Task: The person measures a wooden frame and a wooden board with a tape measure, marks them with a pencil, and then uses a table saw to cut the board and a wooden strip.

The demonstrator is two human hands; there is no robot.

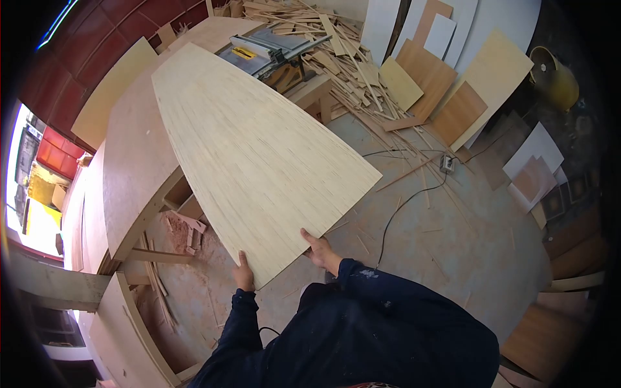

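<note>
A long, pale wooden board [252,155] stretches from near my body to the workbench [139,142], its far part over the bench top. At the board's near left corner my left hand [243,275] grips the edge, thumb on the upper face. My right hand [319,251] holds the near edge further right, its thumb also on top. The fingers of both hands are hidden under the board. Just beyond the board's right side is a table saw [272,52] with a yellow insert.
Offcuts [349,58] are heaped behind the saw. Panels [491,84] lean at the back right, near a yellow bin [555,84]. A black cable runs across the dusty floor [440,239] to a socket box [447,163]. Another bench [129,330] stands at the lower left.
</note>
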